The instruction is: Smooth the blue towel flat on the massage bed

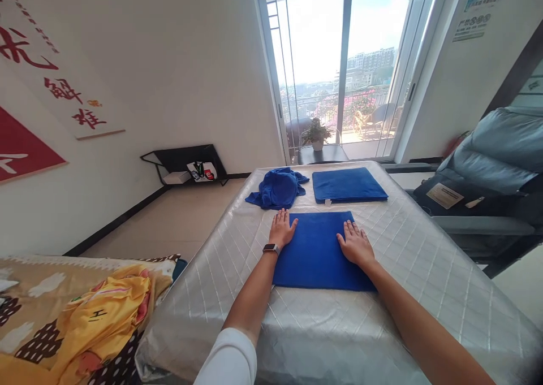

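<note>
A blue towel (318,255), folded into a flat rectangle, lies in front of me on the plastic-covered mattress (229,283). My left hand (281,230) rests flat on its left edge, fingers stretched out and thumb apart. On the towel's right side lies my right hand (355,243), palm down with its fingers extended. Neither hand grips anything. Just beyond the left hand sits a crumpled blue towel (280,188). To the right of that heap, a second folded blue towel (348,185) lies flat, a small white tag at its near edge.
A lower bed with a patterned sheet (46,289) and yellow clothing (112,311) is at left. Along the right side stands a dark reclining chair (496,153). A potted plant (317,135) sits on a chair before the glass door. A black rack (190,164) leans by the wall.
</note>
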`<state>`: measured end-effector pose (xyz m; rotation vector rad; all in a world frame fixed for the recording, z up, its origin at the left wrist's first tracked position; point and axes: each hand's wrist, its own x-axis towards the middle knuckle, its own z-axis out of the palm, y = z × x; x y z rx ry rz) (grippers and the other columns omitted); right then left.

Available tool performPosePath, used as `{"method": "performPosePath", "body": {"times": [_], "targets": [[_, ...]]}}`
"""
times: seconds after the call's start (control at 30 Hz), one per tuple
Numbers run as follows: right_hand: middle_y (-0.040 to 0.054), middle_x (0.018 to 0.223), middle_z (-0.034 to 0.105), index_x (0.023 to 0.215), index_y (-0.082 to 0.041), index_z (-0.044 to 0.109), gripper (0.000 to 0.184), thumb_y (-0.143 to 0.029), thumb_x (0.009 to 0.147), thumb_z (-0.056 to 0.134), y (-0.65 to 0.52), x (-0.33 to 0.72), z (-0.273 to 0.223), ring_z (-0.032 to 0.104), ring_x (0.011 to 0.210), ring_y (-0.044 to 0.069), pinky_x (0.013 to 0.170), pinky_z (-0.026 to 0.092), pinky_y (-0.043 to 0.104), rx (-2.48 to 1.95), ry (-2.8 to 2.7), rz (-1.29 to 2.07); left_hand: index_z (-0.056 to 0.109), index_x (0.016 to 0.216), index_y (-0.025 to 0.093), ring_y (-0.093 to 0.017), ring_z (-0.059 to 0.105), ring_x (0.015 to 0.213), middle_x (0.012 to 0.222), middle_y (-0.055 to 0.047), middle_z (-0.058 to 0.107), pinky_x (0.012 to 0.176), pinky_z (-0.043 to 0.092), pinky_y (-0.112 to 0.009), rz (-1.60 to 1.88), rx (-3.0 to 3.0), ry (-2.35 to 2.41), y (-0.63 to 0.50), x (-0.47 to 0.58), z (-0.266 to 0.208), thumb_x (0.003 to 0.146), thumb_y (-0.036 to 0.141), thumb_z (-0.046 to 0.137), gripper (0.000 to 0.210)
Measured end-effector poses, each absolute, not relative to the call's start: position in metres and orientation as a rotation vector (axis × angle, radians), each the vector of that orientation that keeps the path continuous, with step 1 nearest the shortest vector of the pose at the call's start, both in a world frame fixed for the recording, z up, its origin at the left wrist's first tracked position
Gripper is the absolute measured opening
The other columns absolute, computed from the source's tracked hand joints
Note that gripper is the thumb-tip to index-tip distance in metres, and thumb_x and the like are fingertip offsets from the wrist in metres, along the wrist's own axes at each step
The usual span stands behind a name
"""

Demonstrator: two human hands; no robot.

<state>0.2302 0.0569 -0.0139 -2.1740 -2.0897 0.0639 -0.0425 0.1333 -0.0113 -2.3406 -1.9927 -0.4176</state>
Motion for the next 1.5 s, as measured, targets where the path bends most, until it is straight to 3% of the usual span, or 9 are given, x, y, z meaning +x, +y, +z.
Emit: {"method": "performPosePath", "body": {"times": [0.23, 0.4, 0.5, 0.8, 1.07, 1.3, 1.5], "targets": [[0.0112, 0.164, 0.021, 0.157, -0.005, 0.024, 0.068, -0.044, 0.101, 0.020, 0.055, 0.227, -0.011, 0.015, 0.152, 0.024, 0.123, 0.011, 0.043, -2.155, -2.070, 0.098, 0.046, 0.144, 0.008, -0.023, 0.030, 0.147, 0.154, -0.015, 0.043, 0.121, 0.026, -0.040, -0.663, -2.398, -1.720, 0.118, 0.013, 0.011, 0.105, 0.031, 0.022, 0.052], [0.0109, 0.165, 0.020, 0.157, -0.006, 0.023, 0.065, -0.034, 0.099, 0.028, 0.051, 0.232, -0.011, 0.014, 0.152, 0.025, 0.123, 0.014, 0.043, -2.141, -2.139, 0.069, 0.040, 0.149, 0.010, -0.023, 0.029, 0.148, 0.156, -0.015, 0.040, 0.119, 0.029, -0.043, -0.535, -2.743, -1.373, 0.100, 0.108, -0.003, 0.106, 0.042, 0.022, 0.056], [0.0101, 0.165, 0.019, 0.158, -0.009, 0.024, 0.064, -0.025, 0.096, 0.031, 0.050, 0.234, -0.011, 0.014, 0.152, 0.024, 0.122, 0.015, 0.042, -2.119, -2.178, 0.047, 0.039, 0.150, 0.011, -0.023, 0.029, 0.148, 0.157, -0.016, 0.038, 0.119, 0.028, -0.043, -0.407, -2.786, -1.465, 0.093, 0.131, -0.014, 0.106, 0.045, 0.015, 0.060], [0.0116, 0.165, 0.021, 0.157, -0.005, 0.025, 0.070, -0.046, 0.101, 0.021, 0.056, 0.230, -0.013, 0.014, 0.152, 0.024, 0.123, 0.010, 0.043, -2.156, -2.077, 0.110, 0.029, 0.156, 0.010, -0.023, 0.019, 0.151, 0.162, -0.012, 0.026, 0.124, 0.016, -0.042, -0.244, -2.641, -1.820, 0.097, 0.031, -0.012, 0.100, 0.063, 0.005, 0.080], [0.0092, 0.165, 0.020, 0.158, -0.007, 0.023, 0.070, -0.047, 0.100, 0.018, 0.057, 0.232, -0.013, 0.014, 0.152, 0.022, 0.123, 0.011, 0.042, -2.177, -2.073, 0.115, 0.028, 0.155, 0.010, -0.025, 0.020, 0.151, 0.162, -0.015, 0.024, 0.122, 0.018, -0.043, -0.238, -2.396, -2.088, 0.091, -0.058, -0.017, 0.100, 0.062, 0.009, 0.078], [0.0100, 0.164, 0.023, 0.157, -0.008, 0.025, 0.068, -0.045, 0.101, 0.020, 0.053, 0.228, -0.006, 0.017, 0.151, 0.023, 0.122, 0.015, 0.043, -2.177, -2.062, 0.026, 0.031, 0.153, 0.009, -0.026, 0.022, 0.150, 0.161, -0.017, 0.027, 0.121, 0.020, -0.045, -0.353, -2.385, -2.103, 0.086, -0.058, -0.015, 0.101, 0.060, 0.017, 0.075], [0.0113, 0.163, 0.026, 0.156, -0.008, 0.029, 0.065, -0.043, 0.102, 0.021, 0.030, 0.232, -0.008, 0.016, 0.151, 0.024, 0.123, 0.011, 0.044, -2.104, -2.117, -0.109, 0.031, 0.154, 0.009, -0.027, 0.023, 0.150, 0.161, -0.017, 0.027, 0.121, 0.021, -0.045, -0.387, -2.383, -2.096, 0.086, -0.060, -0.016, 0.100, 0.061, 0.016, 0.076]]}}
